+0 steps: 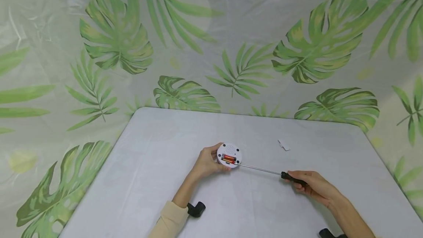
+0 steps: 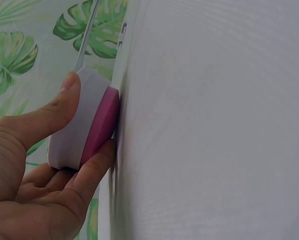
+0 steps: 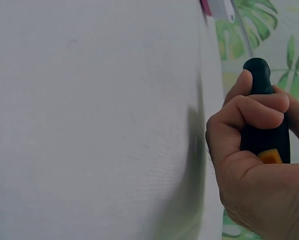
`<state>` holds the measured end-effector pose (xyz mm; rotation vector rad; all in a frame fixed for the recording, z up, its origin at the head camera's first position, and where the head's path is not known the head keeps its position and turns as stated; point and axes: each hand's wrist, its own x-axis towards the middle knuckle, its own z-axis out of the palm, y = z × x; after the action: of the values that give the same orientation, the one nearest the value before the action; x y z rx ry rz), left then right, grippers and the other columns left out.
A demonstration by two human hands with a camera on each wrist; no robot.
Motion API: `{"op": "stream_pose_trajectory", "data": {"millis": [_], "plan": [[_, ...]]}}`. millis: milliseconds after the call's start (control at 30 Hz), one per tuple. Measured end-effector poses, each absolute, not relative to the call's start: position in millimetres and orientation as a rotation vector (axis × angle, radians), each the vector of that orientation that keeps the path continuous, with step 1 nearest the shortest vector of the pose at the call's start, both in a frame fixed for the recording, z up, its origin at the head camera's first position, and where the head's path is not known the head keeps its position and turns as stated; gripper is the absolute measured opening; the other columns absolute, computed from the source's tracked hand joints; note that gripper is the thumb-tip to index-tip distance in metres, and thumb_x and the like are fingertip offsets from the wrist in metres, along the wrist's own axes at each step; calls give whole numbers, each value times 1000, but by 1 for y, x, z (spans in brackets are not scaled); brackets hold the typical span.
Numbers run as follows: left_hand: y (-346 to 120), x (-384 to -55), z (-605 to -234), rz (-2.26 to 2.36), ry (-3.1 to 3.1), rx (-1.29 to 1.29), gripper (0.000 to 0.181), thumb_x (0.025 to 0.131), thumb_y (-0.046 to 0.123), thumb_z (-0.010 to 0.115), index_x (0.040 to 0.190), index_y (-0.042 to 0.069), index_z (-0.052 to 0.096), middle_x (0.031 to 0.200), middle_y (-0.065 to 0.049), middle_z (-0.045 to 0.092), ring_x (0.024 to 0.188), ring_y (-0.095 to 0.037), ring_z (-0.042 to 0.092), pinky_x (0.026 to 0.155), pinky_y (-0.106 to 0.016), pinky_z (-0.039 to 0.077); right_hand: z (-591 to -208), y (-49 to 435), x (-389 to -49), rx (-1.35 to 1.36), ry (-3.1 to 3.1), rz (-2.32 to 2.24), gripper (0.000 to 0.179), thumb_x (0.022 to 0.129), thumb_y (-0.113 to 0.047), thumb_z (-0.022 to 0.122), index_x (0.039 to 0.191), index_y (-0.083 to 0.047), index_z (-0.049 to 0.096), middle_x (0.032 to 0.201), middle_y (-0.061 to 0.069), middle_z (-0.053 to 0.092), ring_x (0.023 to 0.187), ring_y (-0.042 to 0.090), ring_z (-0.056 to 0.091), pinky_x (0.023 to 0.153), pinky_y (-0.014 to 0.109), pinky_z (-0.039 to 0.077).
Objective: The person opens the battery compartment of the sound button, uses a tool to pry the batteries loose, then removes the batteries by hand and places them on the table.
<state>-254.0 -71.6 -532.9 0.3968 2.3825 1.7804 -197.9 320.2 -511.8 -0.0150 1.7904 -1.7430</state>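
Note:
My left hand point(image 1: 206, 162) grips a round white device point(image 1: 230, 150) by its edge, thumb on one side and fingers on the other. Its back faces up, with speaker holes, small dark feet and an uncovered compartment holding red-and-gold batteries point(image 1: 228, 158). In the left wrist view, a pink part point(image 2: 102, 122) of the device shows against the table. My right hand point(image 1: 315, 186) holds a screwdriver point(image 1: 294, 178) by its dark handle, fingers curled round it. The long metal shaft point(image 1: 259, 169) reaches left, its tip at the edge of the battery compartment; exact contact is too small to tell.
A small white plastic piece point(image 1: 284, 145) lies on the white table point(image 1: 178, 131), to the right of and beyond the device. Behind the table hangs a leaf-patterned sheet point(image 1: 244, 28). Black wrist mounts point(image 1: 196, 209) sit by both forearms.

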Motion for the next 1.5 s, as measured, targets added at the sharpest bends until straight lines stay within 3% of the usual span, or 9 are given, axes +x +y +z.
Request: {"op": "stream_pose_trajectory", "data": {"millis": [167, 467, 700, 1500], "plan": [[-72, -253, -530, 1787, 2378, 397, 97, 66, 3, 97, 150, -5, 48, 149, -20, 58, 138, -36, 58, 117, -47, 47, -516, 320, -193, -49, 1817, -1782, 28, 111, -21, 49, 119, -12, 74, 105, -5, 64, 76, 3, 51, 68, 17, 46], [-72, -254, -530, 1801, 2360, 395, 96, 67, 3, 96, 150, -6, 48, 149, -21, 59, 138, -36, 57, 117, -47, 46, -515, 310, -181, 61, 2004, -1765, 24, 108, -25, 57, 118, -13, 75, 93, -7, 62, 75, 4, 53, 67, 19, 45], [-72, -254, -530, 1814, 2330, 397, 96, 68, 3, 95, 151, -5, 47, 149, -20, 58, 139, -35, 57, 117, -47, 46, -512, 301, -173, 193, 2185, -1734, 29, 103, -28, 67, 121, -6, 74, 108, -8, 61, 81, 5, 57, 73, 20, 54], [-74, -251, -529, 1807, 2312, 390, 95, 69, 2, 95, 151, -5, 47, 150, -21, 57, 139, -34, 57, 114, -43, 49, -503, 311, -168, 133, 2267, -1761, 28, 102, -21, 67, 120, -1, 74, 102, -11, 63, 78, 5, 58, 74, 20, 56]]}}
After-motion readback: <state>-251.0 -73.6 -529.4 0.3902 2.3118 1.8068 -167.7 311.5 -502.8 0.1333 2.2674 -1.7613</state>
